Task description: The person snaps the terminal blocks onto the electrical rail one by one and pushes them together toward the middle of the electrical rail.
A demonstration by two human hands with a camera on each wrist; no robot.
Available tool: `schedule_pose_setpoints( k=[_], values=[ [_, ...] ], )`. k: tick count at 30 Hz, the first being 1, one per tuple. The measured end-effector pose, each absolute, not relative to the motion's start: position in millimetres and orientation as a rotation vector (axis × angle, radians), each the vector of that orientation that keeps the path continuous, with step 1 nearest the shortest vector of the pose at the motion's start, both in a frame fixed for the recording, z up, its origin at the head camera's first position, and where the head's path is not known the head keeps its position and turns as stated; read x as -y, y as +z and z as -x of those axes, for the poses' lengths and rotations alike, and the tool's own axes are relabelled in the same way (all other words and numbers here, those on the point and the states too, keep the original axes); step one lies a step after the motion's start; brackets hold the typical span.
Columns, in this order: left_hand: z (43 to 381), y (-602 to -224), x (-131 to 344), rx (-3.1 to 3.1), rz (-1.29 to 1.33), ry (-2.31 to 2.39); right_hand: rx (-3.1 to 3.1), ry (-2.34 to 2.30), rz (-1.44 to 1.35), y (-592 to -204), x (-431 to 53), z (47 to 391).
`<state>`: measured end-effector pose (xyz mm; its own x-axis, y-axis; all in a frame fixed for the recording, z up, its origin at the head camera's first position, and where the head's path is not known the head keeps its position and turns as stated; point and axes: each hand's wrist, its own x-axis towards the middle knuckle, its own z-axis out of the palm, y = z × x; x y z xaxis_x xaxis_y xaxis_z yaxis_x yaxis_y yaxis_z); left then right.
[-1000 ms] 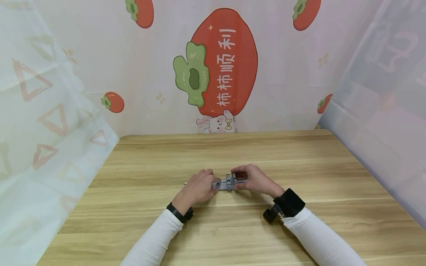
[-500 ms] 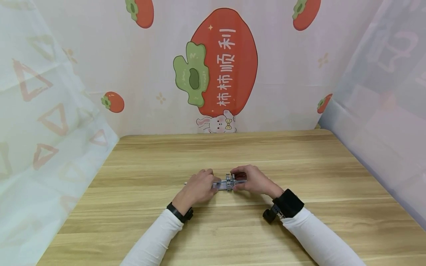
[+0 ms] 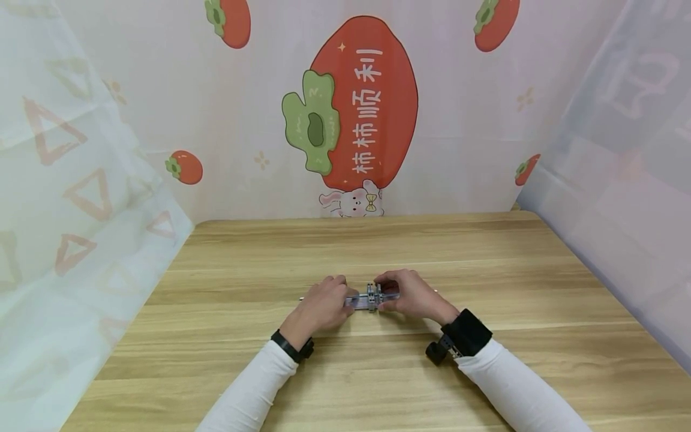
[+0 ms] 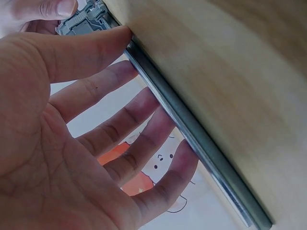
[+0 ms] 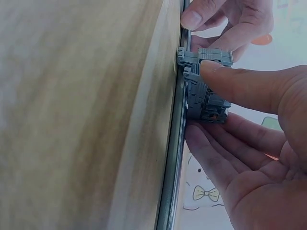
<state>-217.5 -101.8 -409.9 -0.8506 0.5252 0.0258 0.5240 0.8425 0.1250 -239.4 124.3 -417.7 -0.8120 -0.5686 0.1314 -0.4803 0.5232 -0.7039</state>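
Observation:
A metal DIN rail (image 3: 360,302) lies crosswise on the table. My left hand (image 3: 321,304) grips it, with the thumb on its near edge and the fingertips along its far edge in the left wrist view, where the rail (image 4: 192,129) runs past the hand. Grey terminal blocks (image 3: 371,297) stand upright across the rail, right of that hand. My right hand (image 3: 412,294) pinches a grey terminal block (image 5: 196,98) between thumb and fingers. It sits at the rail, close beside another block (image 5: 216,53); whether they touch, I cannot tell.
The wood-grain table (image 3: 345,378) extends around both hands. A white sheet printed with persimmons (image 3: 459,120) hangs behind it. Pale sheets (image 3: 621,180) hang at the left and right sides.
My right hand has shifted very slightly left along the rail with the pinched terminal block. The left hand keeps its place on the rail.

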Motion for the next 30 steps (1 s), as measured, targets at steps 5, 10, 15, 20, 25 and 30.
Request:
schedule_pose_setpoints(
  k=[5,10,15,20,25,30],
  values=[
    [217.0,-409.6,101.2,-3.002,-0.852,0.199,-2.644,-1.176,0.920,-418.3,-124.8,239.4],
    [216.5,-409.9,101.3,-2.999,-0.846,0.203,-2.653,-1.173,0.930,-418.5,-124.7,239.1],
    [216.4,-410.5,101.4,-3.001,-0.842,0.205,-2.663,-1.151,0.906,-418.4,-124.0,238.1],
    [215.9,-411.2,101.6,-3.006,-0.845,0.202,-2.678,-1.137,0.905,-417.8,-123.3,237.5],
    [215.3,-410.7,101.2,-3.008,-0.846,0.199,-2.682,-1.138,0.903,-418.7,-123.6,238.3],
    [215.6,-410.1,100.7,-3.012,-0.849,0.199,-2.685,-1.139,0.901,-418.2,-123.4,237.6]
  ],
)
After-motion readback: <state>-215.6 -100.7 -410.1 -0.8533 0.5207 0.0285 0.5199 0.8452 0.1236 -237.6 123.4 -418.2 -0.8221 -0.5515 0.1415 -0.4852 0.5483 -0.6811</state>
